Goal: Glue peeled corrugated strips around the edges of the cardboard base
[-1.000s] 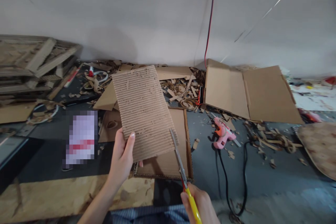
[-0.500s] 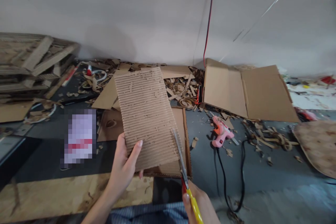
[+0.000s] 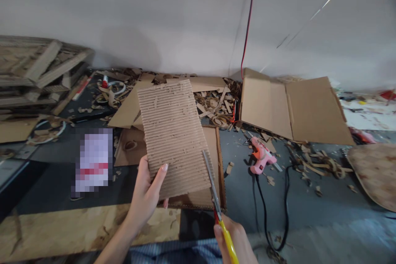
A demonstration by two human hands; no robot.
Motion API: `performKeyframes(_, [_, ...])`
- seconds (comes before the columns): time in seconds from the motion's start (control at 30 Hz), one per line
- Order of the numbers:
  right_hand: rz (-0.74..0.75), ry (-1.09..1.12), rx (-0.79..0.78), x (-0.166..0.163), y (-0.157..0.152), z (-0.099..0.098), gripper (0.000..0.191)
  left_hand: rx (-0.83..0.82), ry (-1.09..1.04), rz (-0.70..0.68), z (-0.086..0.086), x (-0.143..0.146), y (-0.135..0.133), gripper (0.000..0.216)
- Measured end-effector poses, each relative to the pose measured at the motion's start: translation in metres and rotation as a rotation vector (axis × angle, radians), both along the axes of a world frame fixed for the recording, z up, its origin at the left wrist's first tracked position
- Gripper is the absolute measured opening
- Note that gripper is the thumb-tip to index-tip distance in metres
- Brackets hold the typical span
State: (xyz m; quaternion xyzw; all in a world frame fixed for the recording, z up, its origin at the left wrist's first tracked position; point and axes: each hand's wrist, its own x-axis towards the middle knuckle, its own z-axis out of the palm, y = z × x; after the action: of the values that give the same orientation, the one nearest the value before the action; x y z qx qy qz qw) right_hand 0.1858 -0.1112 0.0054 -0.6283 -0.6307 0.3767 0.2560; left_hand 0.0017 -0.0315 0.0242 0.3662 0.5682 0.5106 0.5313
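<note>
My left hand [image 3: 151, 185] grips the lower left edge of a corrugated cardboard sheet [image 3: 173, 136], thumb on the ribbed face and fingers behind. The sheet is held tilted above the table, its ridges exposed and torn in spots. In my right hand [image 3: 233, 235] is a pair of scissors [image 3: 215, 196] with yellow and red handles. One blade lies over the ribbed face near the sheet's lower right edge; the other is mostly hidden. Below the sheet rests a flat cardboard piece [image 3: 220, 165] with a raised rim.
A pink glue gun [image 3: 262, 156] with a black cable lies to the right. Behind it stands a folded cardboard panel [image 3: 318, 111]. Cardboard scraps [image 3: 216, 105] pile along the wall. Cardboard strips [image 3: 46, 64] are stacked at left, and a patterned cushion-like object [image 3: 374, 173] sits far right.
Hands, sheet and scissors keep nearly the same pose. The sheet's top has shifted very slightly right, and the whole view has moved a little.
</note>
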Motion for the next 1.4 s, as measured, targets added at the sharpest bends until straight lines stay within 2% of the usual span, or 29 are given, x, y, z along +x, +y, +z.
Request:
performKeyframes(0.13, [0.034,-0.006,-0.015,0.004,0.000,-0.005,0.063,0.073,0.072,0.077,-0.002,-0.005,0.002,0.025])
performKeyframes(0.2, [0.073,0.007,-0.005,0.008,0.000,-0.009,0.061,0.083,0.029,0.116,0.000,-0.010,0.006,0.026])
performKeyframes(0.3, [0.197,-0.018,0.026,0.014,-0.001,-0.017,0.052,-0.019,-0.120,0.174,0.006,-0.016,0.016,0.039])
performKeyframes(0.37, [0.254,-0.057,0.064,0.017,-0.002,-0.021,0.046,-0.061,-0.098,0.187,0.009,-0.018,0.021,0.043])
performKeyframes(0.53, [0.166,-0.059,0.069,0.018,-0.008,-0.019,0.037,0.036,0.090,0.052,0.007,-0.019,0.018,0.038])
performKeyframes(0.63, [0.208,-0.031,0.045,0.021,-0.008,-0.014,0.032,0.057,0.146,-0.003,0.006,-0.017,0.011,0.034])
performKeyframes(0.93, [0.188,-0.052,-0.042,0.020,-0.003,-0.010,0.050,0.016,0.131,0.027,0.006,-0.013,0.012,0.038])
performKeyframes(1.17, [0.045,-0.041,-0.023,0.009,-0.006,-0.013,0.062,-0.009,0.114,0.046,0.005,-0.012,0.012,0.037])
performKeyframes(1.4, [0.040,-0.030,0.001,0.005,-0.004,-0.012,0.064,-0.008,0.091,0.017,0.003,-0.015,0.015,0.034])
